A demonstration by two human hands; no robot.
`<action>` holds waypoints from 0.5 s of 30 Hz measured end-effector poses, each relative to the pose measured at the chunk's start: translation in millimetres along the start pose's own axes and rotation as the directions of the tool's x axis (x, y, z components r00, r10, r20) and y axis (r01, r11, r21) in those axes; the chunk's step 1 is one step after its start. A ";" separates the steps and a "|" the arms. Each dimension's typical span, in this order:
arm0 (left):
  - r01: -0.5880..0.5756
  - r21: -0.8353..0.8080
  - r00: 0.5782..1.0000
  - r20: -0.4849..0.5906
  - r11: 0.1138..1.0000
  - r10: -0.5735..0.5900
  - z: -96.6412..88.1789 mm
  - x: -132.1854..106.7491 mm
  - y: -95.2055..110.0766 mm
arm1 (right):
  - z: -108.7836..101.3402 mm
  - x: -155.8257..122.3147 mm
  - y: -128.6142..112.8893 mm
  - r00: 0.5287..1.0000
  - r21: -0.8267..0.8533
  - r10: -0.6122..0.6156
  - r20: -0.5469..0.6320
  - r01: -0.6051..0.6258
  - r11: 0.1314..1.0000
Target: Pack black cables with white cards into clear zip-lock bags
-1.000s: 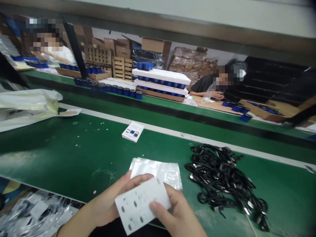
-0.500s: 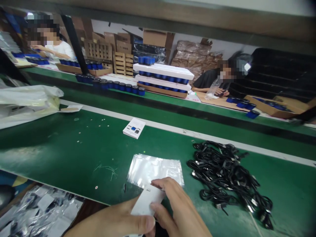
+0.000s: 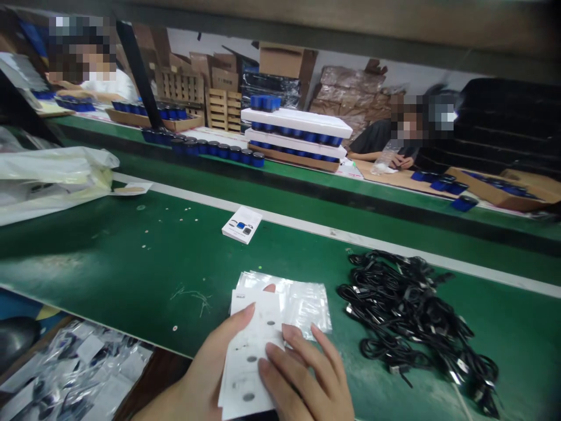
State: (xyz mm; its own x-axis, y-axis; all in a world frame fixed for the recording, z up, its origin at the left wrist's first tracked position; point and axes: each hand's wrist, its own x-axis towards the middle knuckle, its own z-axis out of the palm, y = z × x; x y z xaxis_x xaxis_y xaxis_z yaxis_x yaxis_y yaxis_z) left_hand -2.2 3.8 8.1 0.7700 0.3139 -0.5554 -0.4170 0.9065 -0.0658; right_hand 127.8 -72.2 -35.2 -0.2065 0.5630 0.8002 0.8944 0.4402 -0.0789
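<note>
Both my hands hold a white printed card (image 3: 250,356) over the near edge of the green conveyor belt (image 3: 131,251). My left hand (image 3: 210,368) grips its left side, thumb lying along the card. My right hand (image 3: 307,374) rests its fingers on the card's right side. Just beyond the card lies a small stack of clear plastic bags (image 3: 298,299). To the right sits a heap of black cables (image 3: 416,316). A small white booklet (image 3: 242,224) lies farther out on the belt.
White plastic bags (image 3: 48,178) are piled at the left. Bagged items (image 3: 74,374) fill a bin below the belt edge. Across the line, two people sit by trays of blue caps (image 3: 298,137), cardboard boxes and a row of dark jars (image 3: 214,149).
The card was turned edge-on half a second ago and now faces up again, held upright in both hands nearer the plastic bags. The view shifted slightly left.
</note>
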 end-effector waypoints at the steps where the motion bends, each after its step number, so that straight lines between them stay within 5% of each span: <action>1: -0.005 0.006 1.000 0.002 1.000 0.005 -0.4 1.5 0.0 | -0.4 0.3 -1.6 0.999 0.004 0.040 -0.021 -0.040 0.999; 9: -0.186 0.158 0.972 -0.112 0.970 0.205 -5.1 12.7 -5.1 | 6.1 -4.8 -7.9 0.994 -0.042 0.101 -0.048 -0.103 0.994; 15: -0.285 0.233 0.919 -0.210 0.930 0.334 0.3 14.5 -12.1 | 17.5 -9.6 -18.5 0.949 -0.061 0.306 -0.079 -0.311 0.948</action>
State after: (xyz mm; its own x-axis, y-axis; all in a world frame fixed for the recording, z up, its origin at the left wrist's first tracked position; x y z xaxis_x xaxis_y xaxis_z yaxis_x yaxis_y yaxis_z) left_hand 14.1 -2.6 1.1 0.4667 0.5320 -0.7065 -0.4949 0.8192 0.2900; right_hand 106.3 -73.5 -51.8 0.1090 0.6138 0.7819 0.9369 0.1994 -0.2871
